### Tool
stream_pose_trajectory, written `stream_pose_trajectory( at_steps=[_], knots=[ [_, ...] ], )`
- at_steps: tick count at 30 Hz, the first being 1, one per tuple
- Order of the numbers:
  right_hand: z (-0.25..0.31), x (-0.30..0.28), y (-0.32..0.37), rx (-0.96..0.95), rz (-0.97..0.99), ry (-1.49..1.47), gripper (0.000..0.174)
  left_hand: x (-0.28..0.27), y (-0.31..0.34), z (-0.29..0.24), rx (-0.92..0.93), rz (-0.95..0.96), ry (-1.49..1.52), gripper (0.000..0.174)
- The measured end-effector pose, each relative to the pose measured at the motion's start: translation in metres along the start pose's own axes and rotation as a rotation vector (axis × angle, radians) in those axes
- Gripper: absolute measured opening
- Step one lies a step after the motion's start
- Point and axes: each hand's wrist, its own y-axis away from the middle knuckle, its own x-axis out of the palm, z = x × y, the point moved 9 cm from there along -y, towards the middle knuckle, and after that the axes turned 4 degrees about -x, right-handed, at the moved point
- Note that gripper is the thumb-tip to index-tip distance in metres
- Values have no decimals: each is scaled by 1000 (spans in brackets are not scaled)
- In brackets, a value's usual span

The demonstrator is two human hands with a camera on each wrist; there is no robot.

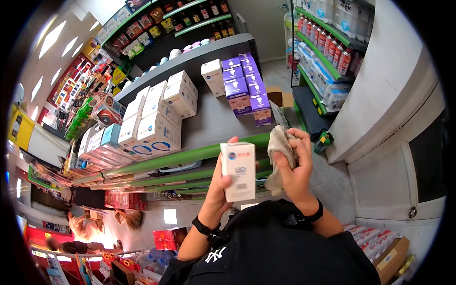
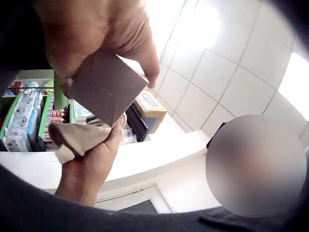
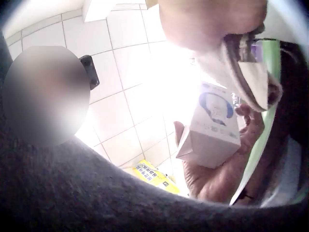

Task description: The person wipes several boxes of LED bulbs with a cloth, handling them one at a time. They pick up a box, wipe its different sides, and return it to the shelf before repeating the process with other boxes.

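A white LED bulb box (image 1: 239,173) stands upright in my left hand (image 1: 218,186), thumb across its front and fingers around the side. My right hand (image 1: 297,171) grips a beige cloth (image 1: 277,154) bunched between thumb and fingers, just right of the box. In the left wrist view the box's plain end (image 2: 108,87) faces the camera, with the cloth (image 2: 82,137) below it. From the right wrist, the box (image 3: 212,125) shows a blue round print, and the cloth (image 3: 241,77) hangs over its upper end.
Before me is a grey shelf (image 1: 204,118) with a green front rail (image 1: 199,156). On it are rows of white boxes (image 1: 159,130) at left and purple bulb boxes (image 1: 237,90) at right. A rack of red spray cans (image 1: 327,45) stands farther right, near a white door (image 1: 394,166).
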Motion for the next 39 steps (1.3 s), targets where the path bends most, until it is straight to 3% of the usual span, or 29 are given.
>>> stream_pose_trajectory(
  at_steps=[1, 2, 5, 7, 10, 14, 19, 23, 26, 28, 32, 35, 39],
  knots=[
    [0, 2, 2, 20, 38, -41, 31, -11, -2, -2, 59, -17, 36, 123],
    [2, 5, 3, 39, 76, -83, 31, -18, 1, -4, 94, -68, 34, 104],
    [25, 27, 5, -61, 346, -250, 31, -48, -1, 4, 60, -180, 189, 70],
    [40, 38, 8, -145, 436, -306, 37, -48, -4, 8, 9, -137, 213, 63],
    [54, 47, 10, -258, 492, -168, 39, -19, -4, -2, 81, -145, 15, 67],
    [57, 47, 13, -296, 494, -117, 42, -9, -5, 6, 30, -76, -21, 70],
    [44, 26, 5, -269, 279, -75, 40, 1, -4, 11, 60, 53, -164, 83],
    [31, 4, -5, -184, 89, 57, 33, 2, 1, 19, 6, 52, -278, 83],
    [23, -5, -7, -156, 12, 88, 31, 1, 3, 19, -39, 66, -142, 82],
    [21, -8, -3, -129, -7, 31, 30, -7, 2, 19, -44, -49, 15, 66],
    [52, 24, 6, -257, 410, -93, 35, -11, -4, 7, 43, -77, -2, 70],
    [55, 31, 14, -261, 437, -87, 38, -3, -1, 7, 56, -38, -83, 75],
    [48, 4, 4, -259, 167, 35, 36, 0, 4, 15, 83, 51, -287, 78]
  ],
)
